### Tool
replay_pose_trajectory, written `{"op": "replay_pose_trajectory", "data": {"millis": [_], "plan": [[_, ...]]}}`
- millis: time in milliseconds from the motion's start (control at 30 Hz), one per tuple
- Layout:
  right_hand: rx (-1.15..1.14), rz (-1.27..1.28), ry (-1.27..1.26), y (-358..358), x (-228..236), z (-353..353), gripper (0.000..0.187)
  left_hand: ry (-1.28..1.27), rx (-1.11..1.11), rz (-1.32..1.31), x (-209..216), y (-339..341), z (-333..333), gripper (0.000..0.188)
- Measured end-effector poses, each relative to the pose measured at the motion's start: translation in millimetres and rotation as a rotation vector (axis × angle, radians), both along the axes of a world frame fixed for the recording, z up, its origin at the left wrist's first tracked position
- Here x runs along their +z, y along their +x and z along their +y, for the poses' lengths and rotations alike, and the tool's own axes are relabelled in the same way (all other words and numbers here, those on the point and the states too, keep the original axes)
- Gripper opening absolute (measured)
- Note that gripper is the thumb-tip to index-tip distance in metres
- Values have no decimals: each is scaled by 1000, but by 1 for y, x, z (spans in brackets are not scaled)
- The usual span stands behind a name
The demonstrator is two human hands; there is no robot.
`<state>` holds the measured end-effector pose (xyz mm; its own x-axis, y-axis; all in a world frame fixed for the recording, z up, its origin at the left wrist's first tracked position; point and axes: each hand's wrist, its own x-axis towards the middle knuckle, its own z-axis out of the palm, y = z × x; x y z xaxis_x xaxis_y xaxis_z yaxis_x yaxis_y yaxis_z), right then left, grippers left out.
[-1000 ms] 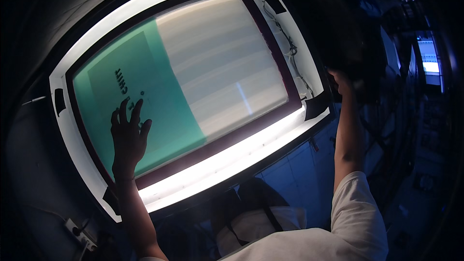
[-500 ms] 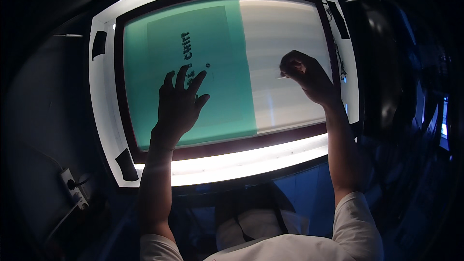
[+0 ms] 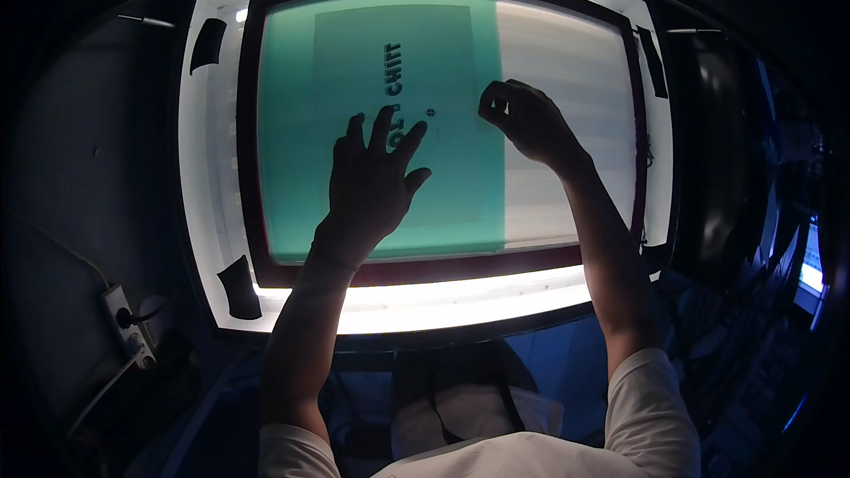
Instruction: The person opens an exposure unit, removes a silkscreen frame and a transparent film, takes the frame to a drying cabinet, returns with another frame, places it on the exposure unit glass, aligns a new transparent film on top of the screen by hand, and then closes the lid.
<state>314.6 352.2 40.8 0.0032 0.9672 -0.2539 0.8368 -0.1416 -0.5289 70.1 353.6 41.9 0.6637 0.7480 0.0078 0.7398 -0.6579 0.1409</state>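
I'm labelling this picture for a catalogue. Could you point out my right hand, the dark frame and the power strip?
Right hand (image 3: 531, 124): head view, on the middle of the hand.
Dark frame (image 3: 460, 267): head view, on its lower side.
Power strip (image 3: 134, 339): head view, on its pale body.

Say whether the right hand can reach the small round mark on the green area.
Probably yes: nothing visible stands between the right hand and the mark, though the left hand is close.
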Motion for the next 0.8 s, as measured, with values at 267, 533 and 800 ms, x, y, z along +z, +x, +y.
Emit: {"op": "replay_pose_trajectory", "data": {"millis": [267,533,800], "plan": [[-66,-95,119,-9,2,-5,32,15,-5,4,2,0,0,51],[-95,-336,482,-5,-19,5,81,4,17,7,2,3,-1,52],[-66,-284,326,10,-14,-12,106,-75,34,74,7,11,0,53]]}}
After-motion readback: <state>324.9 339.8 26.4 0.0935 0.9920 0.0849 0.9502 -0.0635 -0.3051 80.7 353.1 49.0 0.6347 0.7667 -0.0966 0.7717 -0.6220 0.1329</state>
